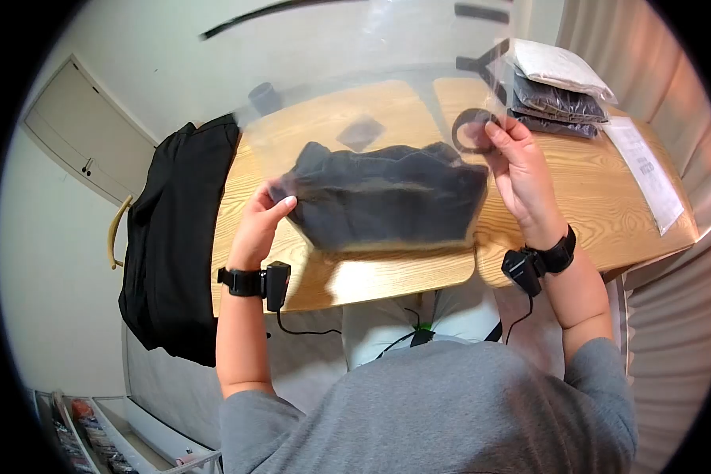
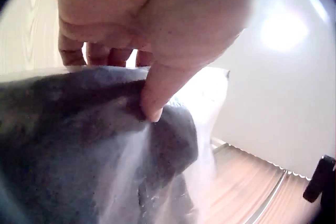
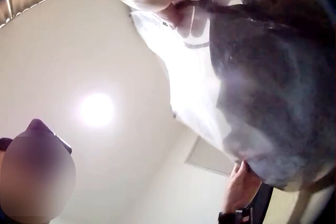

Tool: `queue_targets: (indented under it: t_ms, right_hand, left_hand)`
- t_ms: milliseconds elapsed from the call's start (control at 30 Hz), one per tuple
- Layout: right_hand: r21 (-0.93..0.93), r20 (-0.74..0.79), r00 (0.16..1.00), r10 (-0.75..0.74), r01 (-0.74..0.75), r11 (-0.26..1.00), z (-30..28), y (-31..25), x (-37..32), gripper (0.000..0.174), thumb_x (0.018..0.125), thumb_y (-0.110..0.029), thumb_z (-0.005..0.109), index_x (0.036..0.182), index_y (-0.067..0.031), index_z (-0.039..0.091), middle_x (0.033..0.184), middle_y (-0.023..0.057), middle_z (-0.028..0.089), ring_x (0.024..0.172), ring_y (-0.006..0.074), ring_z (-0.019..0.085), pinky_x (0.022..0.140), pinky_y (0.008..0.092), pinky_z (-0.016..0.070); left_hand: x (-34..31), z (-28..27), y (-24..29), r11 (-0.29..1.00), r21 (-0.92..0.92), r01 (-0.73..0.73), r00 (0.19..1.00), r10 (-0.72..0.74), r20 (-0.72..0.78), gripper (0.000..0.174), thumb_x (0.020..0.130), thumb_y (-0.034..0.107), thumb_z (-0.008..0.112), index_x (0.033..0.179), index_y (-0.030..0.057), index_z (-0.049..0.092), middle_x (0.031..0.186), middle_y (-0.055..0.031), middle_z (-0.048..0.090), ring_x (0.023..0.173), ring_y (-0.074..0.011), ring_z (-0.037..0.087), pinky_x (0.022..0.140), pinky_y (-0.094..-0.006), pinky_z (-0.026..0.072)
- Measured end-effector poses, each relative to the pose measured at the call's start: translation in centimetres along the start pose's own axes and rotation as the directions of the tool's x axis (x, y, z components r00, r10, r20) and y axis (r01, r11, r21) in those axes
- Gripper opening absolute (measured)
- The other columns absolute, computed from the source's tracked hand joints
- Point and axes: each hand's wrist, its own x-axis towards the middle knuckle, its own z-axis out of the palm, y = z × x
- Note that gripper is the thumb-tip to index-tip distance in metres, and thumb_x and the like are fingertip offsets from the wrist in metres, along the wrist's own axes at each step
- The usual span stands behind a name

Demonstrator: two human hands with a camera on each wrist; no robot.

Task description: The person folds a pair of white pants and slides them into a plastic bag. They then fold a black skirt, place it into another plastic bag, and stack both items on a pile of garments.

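Note:
A large clear plastic bag (image 1: 332,118) with black printing stretches between the two hands. Folded inside its lower part lies a dark grey garment (image 1: 387,201). On the left, the left hand (image 1: 261,221) pinches the bag's side edge, thumb on the near face. The left wrist view shows that thumb pressing the film over the dark cloth (image 2: 63,140), with the fingers behind. Higher up at the right edge, the right hand (image 1: 523,174) pinches the film between thumb and fingers. In the right wrist view the bag's upper part is glossy with glare.
A wooden table (image 1: 600,189) lies beneath. Several bagged garments (image 1: 561,91) are stacked at its back right, beside a white printed plastic packet (image 1: 646,170). Black trousers (image 1: 182,237) drape over the left edge. A dark cup (image 1: 265,98) stands at the back.

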Motion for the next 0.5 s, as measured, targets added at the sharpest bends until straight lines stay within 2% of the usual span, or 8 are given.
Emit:
queue_targets:
  t_ms: [67,100,133,233,333,400,467,500]
  right_hand:
    - [0.01,0.036,0.992,-0.117,0.117,0.993,-0.3,-0.1,0.2,0.01,0.089,-0.007,0.057,0.097,-0.0038,0.061,0.093,0.0105,0.067,0.091,0.0177,0.063,0.085,0.0282,0.0474]
    - [0.03,0.02,0.995,-0.096,0.096,0.995,-0.5,0.1,0.0,0.008,0.087,-0.006,0.059,0.095,-0.0047,0.062,0.091,0.0107,0.067,0.091,0.0194,0.064,0.085,0.0284,0.0473]
    - [0.026,0.019,0.995,-0.098,0.098,0.995,-0.8,0.3,-0.1,0.008,0.087,-0.006,0.059,0.095,-0.0047,0.062,0.091,0.0107,0.067,0.091,0.0194,0.064,0.085,0.0284,0.0473]
    - [0.038,0.038,0.998,-0.052,0.05,0.998,-1.4,0.1,-0.5,0.009,0.087,-0.005,0.059,0.096,-0.0039,0.06,0.093,0.0111,0.067,0.09,0.0204,0.064,0.086,0.0283,0.0473]
    - [-0.052,0.09,0.995,-0.04,0.045,0.998,-0.7,-0.6,-0.9,0.017,0.087,-0.008,0.061,0.103,-0.0026,0.059,0.094,0.0093,0.066,0.093,0.0183,0.062,0.088,0.0276,0.0458]
    - [-0.203,0.077,0.997,-0.013,0.029,0.979,0.8,-0.9,-1.6,0.028,0.087,-0.013,0.062,0.112,-0.0011,0.055,0.095,0.0068,0.065,0.094,0.0141,0.059,0.087,0.0263,0.0438]
    - [-0.294,0.111,0.994,-0.004,0.037,0.955,0.8,-1.1,-2.0,0.031,0.086,-0.02,0.063,0.11,-0.0004,0.058,0.095,0.0041,0.063,0.094,0.0116,0.056,0.086,0.0247,0.042]
    - [-0.377,0.137,0.987,0.081,-0.024,0.926,0.3,-0.9,-2.1,0.028,0.087,-0.021,0.063,0.106,-0.0006,0.06,0.093,0.0033,0.063,0.092,0.0117,0.056,0.085,0.024,0.0419]
  left_hand:
    - [-0.9,-0.5,-0.4,0.989,0.129,-0.078,0.997,0.081,-0.018,0.041,0.085,0.007,0.061,0.124,0.0024,0.049,0.111,-0.0031,0.058,0.1,-0.0134,0.054,0.087,-0.0271,0.0399]
    - [-1.4,0.6,0.6,0.988,0.14,-0.067,0.997,0.071,-0.022,0.049,0.081,0.011,0.066,0.126,0.0026,0.047,0.119,-0.0063,0.055,0.107,-0.0148,0.051,0.091,-0.0275,0.0384]
    - [-1.5,1.0,0.8,0.988,0.137,-0.069,0.997,0.072,-0.018,0.049,0.081,0.011,0.066,0.126,0.0026,0.047,0.119,-0.0063,0.055,0.107,-0.0148,0.051,0.091,-0.0275,0.0384]
    - [-1.2,1.6,1.1,0.984,-0.026,-0.176,0.982,0.173,-0.069,0.065,0.075,0.021,0.073,0.131,0.0026,0.044,0.132,-0.0113,0.047,0.12,-0.0199,0.045,0.101,-0.0335,0.0336]
    - [-0.9,2.5,2.7,0.961,-0.09,-0.261,0.965,0.258,-0.039,0.067,0.075,0.023,0.074,0.131,0.0023,0.043,0.132,-0.0119,0.047,0.119,-0.0209,0.046,0.101,-0.0349,0.0342]
    - [-0.7,2.4,2.8,0.956,-0.088,-0.279,0.96,0.278,-0.029,0.069,0.073,0.026,0.076,0.13,0.0011,0.044,0.134,-0.0131,0.045,0.12,-0.0216,0.044,0.101,-0.0357,0.0348]
    - [-0.6,2.0,2.5,0.959,-0.044,-0.28,0.959,0.281,0.026,0.053,0.078,0.026,0.071,0.12,-0.0012,0.053,0.123,-0.0134,0.054,0.114,-0.02,0.05,0.097,-0.0339,0.0381]
    - [-0.6,1.4,2.1,0.959,-0.044,-0.281,0.959,0.282,0.026,0.053,0.078,0.026,0.071,0.12,-0.0012,0.053,0.123,-0.0134,0.054,0.114,-0.02,0.05,0.097,-0.0339,0.0381]
